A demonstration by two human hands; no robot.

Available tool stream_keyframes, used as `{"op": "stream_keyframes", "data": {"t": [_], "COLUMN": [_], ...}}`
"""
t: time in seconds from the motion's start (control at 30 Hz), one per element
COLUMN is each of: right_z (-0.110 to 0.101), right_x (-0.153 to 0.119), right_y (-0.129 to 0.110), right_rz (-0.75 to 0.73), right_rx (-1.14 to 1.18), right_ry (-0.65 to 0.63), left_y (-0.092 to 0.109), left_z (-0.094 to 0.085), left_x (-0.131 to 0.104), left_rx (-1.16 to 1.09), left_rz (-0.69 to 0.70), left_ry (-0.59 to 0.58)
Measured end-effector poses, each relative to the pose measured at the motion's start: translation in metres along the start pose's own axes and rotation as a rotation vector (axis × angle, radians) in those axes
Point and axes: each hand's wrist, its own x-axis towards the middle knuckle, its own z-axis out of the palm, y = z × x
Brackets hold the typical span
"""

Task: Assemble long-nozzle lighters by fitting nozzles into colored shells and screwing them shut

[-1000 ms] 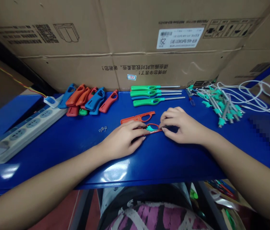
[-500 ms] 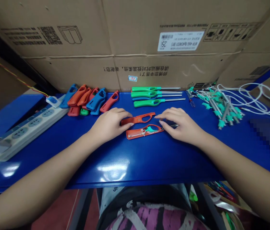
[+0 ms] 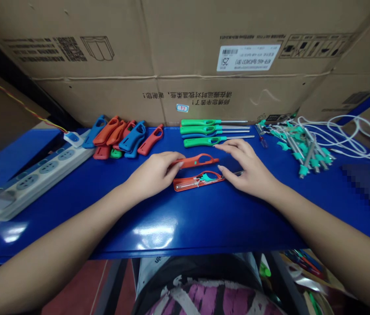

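My left hand [image 3: 153, 175] is closed on the left end of an orange lighter shell half [image 3: 189, 162], pinched between thumb and fingers with its smooth outer face showing. Just below lies the other orange shell half [image 3: 178, 187], open side up, holding a clear tube, thin wires and a teal trigger piece [image 3: 207, 177]. My right hand [image 3: 248, 168] is open, thumb and fingers spread apart at the right ends of both halves. Its thumb is beside the lower half's metal rod [image 3: 237, 173], which the hand partly hides; whether they touch I cannot tell.
Several lighter shells [image 3: 134, 136] in blue, orange, red and green lie at the back left beside a power strip [image 3: 48, 167]. Assembled lighters [image 3: 198, 130] line the back. Metal rods with teal parts [image 3: 308, 151], a small screwdriver [image 3: 263, 141] and a white cable [image 3: 358, 146] lie right.
The upper shell half has been turned over, from its hollow inside to its outer face, in my left hand. My right fingers have spread wider and moved up and away from it.
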Motion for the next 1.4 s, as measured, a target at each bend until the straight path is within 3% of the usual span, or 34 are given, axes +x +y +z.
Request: {"op": "stream_keyframes", "data": {"t": [0.17,0.27,0.33,0.43,0.5,0.6,0.93,1.4], "right_z": [-0.001,0.0,0.0,0.001,0.001,0.002,0.0,-0.008], "right_x": [-0.001,-0.001,-0.001,-0.002,-0.002,-0.002,-0.002,0.001], "right_y": [0.0,-0.001,-0.001,0.0,0.001,0.003,0.003,0.003], "right_rz": [0.005,-0.011,-0.02,-0.022,-0.019,-0.015,0.015,0.042], "right_rx": [-0.032,-0.044,-0.048,-0.048,-0.051,-0.05,-0.044,-0.082], "right_ry": [-0.082,-0.12,-0.139,-0.17,-0.187,-0.216,-0.321,-0.388], "left_y": [0.014,0.015,0.016,0.017,0.018,0.019,0.02,0.025], "left_z": [0.003,0.005,0.005,0.004,0.004,0.004,0.008,0.007], "left_x": [-0.001,-0.001,-0.001,-0.004,-0.006,-0.008,-0.009,-0.011], "left_rx": [-0.517,-0.683,-0.623,-0.312,-0.102,0.04,0.16,0.161], "left_rz": [-0.217,-0.302,-0.275,-0.095,0.016,0.065,0.04,0.02], "left_ry": [-0.079,-0.147,-0.12,-0.037,-0.034,-0.066,-0.153,-0.165]}}
